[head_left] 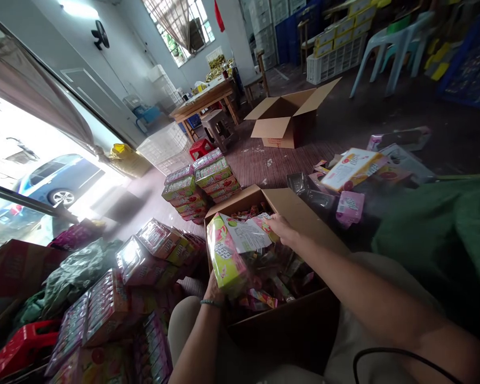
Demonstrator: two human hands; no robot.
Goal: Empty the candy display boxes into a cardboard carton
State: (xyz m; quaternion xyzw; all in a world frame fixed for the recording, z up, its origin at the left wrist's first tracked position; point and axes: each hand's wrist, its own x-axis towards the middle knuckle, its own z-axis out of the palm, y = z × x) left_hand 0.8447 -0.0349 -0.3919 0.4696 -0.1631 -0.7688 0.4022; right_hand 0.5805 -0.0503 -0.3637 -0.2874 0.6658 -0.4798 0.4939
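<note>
Head view is showing a person sitting over an open cardboard box [304,213] that is resting on the floor between the knees, part-filled with small wrapped sweets [264,296]. Both hands are holding one green and pink carton [228,250] above the box's near-left corner. The left hand [213,290], with a bracelet at the wrist, is gripping the carton's lower end from beneath, its fingers mostly hidden behind the carton. The right hand [282,228] is lying on the carton's upper end, fingers curled over its open white flap [246,234], closing on it.

To the left, on the floor, shrink-wrapped packs [144,256] are lying in a loose heap, touching each other. Beyond the box, two neat stacks of like cartons [202,184] are standing side by side. Farther back, an empty open carton [288,120] is sitting on the floor, well apart. To the right, loose boxes [354,168] are lying near a green cloth [444,224].
</note>
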